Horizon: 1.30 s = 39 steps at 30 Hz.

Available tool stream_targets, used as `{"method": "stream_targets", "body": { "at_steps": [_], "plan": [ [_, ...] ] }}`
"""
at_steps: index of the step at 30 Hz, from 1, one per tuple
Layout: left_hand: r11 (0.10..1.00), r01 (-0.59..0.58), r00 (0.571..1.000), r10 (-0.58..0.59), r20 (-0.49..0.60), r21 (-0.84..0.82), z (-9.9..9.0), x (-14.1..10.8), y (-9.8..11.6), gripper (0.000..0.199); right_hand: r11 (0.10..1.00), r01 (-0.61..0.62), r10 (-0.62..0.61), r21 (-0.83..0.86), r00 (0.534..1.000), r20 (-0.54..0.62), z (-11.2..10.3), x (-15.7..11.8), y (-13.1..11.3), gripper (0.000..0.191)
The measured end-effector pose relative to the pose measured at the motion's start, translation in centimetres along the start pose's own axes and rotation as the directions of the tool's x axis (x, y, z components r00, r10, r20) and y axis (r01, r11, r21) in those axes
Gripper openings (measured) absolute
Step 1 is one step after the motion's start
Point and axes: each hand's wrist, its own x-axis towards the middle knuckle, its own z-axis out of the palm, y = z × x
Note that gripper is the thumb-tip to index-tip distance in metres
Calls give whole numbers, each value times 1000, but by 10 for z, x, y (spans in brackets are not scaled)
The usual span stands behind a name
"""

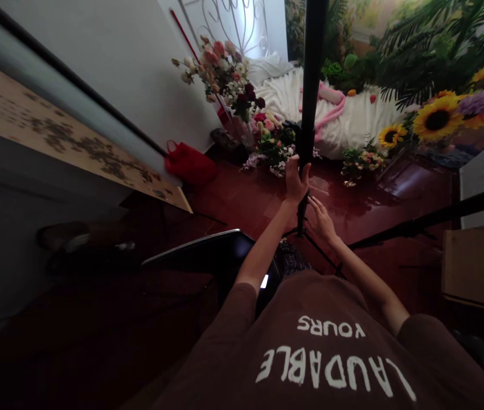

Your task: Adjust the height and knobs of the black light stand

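Note:
A black upright stand (314,62) rises in front of me, its pole running down to splayed legs on the dark red floor. My left hand (296,181) is wrapped round the pole near a joint, with the thumb on the right side of it. Lower and to the right, my right hand (321,219) is beside the pole, its fingers stretched out and the fingertips close to the shaft. Whether those fingertips touch the pole is too small to tell.
Flower bunches (220,68) and sunflowers (436,118) stand around a white-draped seat (284,94). A red bag (191,165) sits by the left wall. A dark screen-like panel (208,250) is left of my body. Another black pole (430,217) and a cardboard box (479,265) are at right.

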Motion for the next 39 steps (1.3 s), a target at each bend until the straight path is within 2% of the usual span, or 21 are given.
{"method": "stream_targets", "body": {
  "at_steps": [3, 7, 10, 13, 16, 20, 25, 29, 33, 36, 39],
  "plan": [
    [1000, -16, 1000, 16, -16, -17, 0, 8, 8, 53, 995, -48, 51, 86, 998, -32, 2, 3, 5, 65],
    [999, -5, 999, 4, -34, -32, 3, 9, 11, 54, 977, -167, 174, 130, 983, -50, 7, 7, 12, 55],
    [1000, -2, 1000, 2, -27, -27, 3, 9, 9, 55, 966, -200, 218, 163, 971, -99, 8, 8, 13, 62],
    [1000, -17, 1000, 16, -22, -12, 3, 10, 6, 55, 981, -134, 156, 140, 974, -164, 1, 10, 11, 60],
    [999, -31, 999, 31, -19, -8, 2, 12, 4, 55, 997, -63, 68, 37, 988, -137, -7, 14, 11, 47],
    [1000, -30, 999, 30, -18, -9, 1, 9, 4, 55, 990, -132, 124, -58, 985, -118, -7, 22, 14, 41],
    [1000, 5, 1000, -5, -18, 1, 0, -1, 6, 60, 989, -109, 89, -100, 979, -186, 1, 32, 20, 33],
    [1000, 13, 1000, -13, -13, -2, 1, -3, 2, 59, 990, -138, 128, -29, 967, -220, 1, 36, 23, 31],
    [1000, 15, 1000, -15, -3, 0, 2, -3, -4, 58, 967, -230, 251, 110, 936, -249, 2, 39, 15, 37],
    [1000, 21, 1000, -21, -5, 3, 3, -3, -6, 56, 925, -316, 360, 211, 907, -220, 6, 44, 6, 47],
    [1000, 20, 1000, -20, -5, -4, 2, -3, -7, 54, 839, -394, 475, 376, 867, -150, 11, 50, -1, 54]
  ]
}}
